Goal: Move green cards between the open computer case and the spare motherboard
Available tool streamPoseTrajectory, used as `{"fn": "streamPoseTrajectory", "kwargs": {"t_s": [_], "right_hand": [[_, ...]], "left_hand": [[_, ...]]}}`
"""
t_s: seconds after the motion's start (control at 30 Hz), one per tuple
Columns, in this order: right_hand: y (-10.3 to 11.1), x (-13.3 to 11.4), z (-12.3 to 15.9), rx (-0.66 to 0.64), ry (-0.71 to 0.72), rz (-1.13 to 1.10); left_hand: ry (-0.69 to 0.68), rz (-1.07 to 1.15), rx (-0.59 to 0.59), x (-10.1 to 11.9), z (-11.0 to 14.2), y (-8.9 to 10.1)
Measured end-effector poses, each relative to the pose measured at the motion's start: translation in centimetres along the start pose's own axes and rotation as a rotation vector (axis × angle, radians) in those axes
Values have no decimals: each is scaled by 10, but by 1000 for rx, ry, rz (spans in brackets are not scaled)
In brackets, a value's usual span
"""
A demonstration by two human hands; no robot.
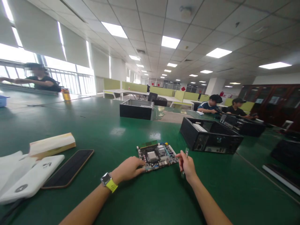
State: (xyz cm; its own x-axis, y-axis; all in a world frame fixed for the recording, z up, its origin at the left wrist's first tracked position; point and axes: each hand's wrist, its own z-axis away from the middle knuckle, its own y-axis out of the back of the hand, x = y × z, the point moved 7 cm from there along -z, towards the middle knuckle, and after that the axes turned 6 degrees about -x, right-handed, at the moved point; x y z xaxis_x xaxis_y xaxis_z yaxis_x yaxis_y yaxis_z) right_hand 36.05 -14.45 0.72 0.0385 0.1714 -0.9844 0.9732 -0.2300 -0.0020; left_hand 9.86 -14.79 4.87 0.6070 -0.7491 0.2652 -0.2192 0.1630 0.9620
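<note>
A motherboard [161,157] lies on the green table in front of me, with a square silver processor in its socket. My left hand [128,168], with a watch on a yellow-green band at the wrist, has fingers and thumb closed on the board's near left corner. Beside the board's right edge, my right hand [187,164] is closed around a narrow RAM stick [187,152]. Only the two ends of the stick show; the fingers hide its middle.
Open computer cases stand at the back middle [136,112] and right [211,137]. A dark phone [70,168], a white power bank [35,178] and a paper-wrapped block [52,145] lie on the left. Several people sit at farther tables. A laptop-like dark object [283,176] is at right.
</note>
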Motion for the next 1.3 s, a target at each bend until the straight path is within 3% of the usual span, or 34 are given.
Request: {"fn": "streamPoseTrajectory", "kwargs": {"t_s": [0.23,0.57,0.67,0.83,0.9,1.17,1.3], "right_hand": [[6,-13,1,-45,174,548],[-1,-20,5,-32,195,903],[-6,-18,4,-75,216,907],[-13,-17,3,-106,229,931],[-17,-18,3,-116,240,923],[-38,-27,-11,-75,285,985],[-54,-14,-22,-148,333,1025]], "left_hand": [[-164,-49,-50,27,3,1],[-194,-89,-106,29,6,-1],[-111,-37,-94,18,4,0],[140,-22,188,-15,-3,6],[182,-22,235,-24,-5,1],[159,-16,157,-39,-16,-21],[140,15,155,-42,-16,-22]]}}
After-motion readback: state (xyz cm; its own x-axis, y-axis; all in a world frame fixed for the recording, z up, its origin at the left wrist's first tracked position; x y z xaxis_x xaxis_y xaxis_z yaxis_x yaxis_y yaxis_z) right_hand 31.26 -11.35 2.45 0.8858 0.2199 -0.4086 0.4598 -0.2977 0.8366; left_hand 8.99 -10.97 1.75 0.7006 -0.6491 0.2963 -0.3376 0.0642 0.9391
